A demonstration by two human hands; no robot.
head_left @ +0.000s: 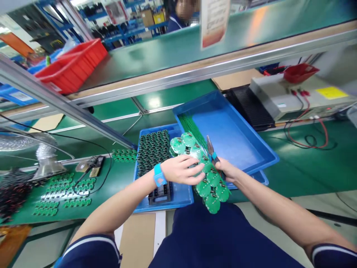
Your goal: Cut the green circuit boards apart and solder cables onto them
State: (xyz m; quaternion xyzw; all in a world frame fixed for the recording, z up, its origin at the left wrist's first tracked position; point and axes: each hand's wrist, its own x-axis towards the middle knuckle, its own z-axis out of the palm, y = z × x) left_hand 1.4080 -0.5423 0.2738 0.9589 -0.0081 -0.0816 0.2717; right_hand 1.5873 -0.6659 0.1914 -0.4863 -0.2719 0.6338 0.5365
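A panel of round green circuit boards (213,176) is tilted in front of my body, above the edges of two blue trays. My left hand (182,169), with a blue wrist strap (160,175), lies across the panel with its fingers stretched and slightly apart; its thumb is hidden. At the panel's right side, my right hand (227,169) is closed around a pair of pliers (211,149), jaws pointing up and away. Whether the right fingers also touch the panel cannot be made out.
Left of the panel, a blue tray (178,201) carries a black rack of small boards (153,152). Behind, another blue tray (237,137) holds green strips. Board panels (68,190) lie at left. A power supply (301,93) stands right; a red bin (75,67) sits on the shelf.
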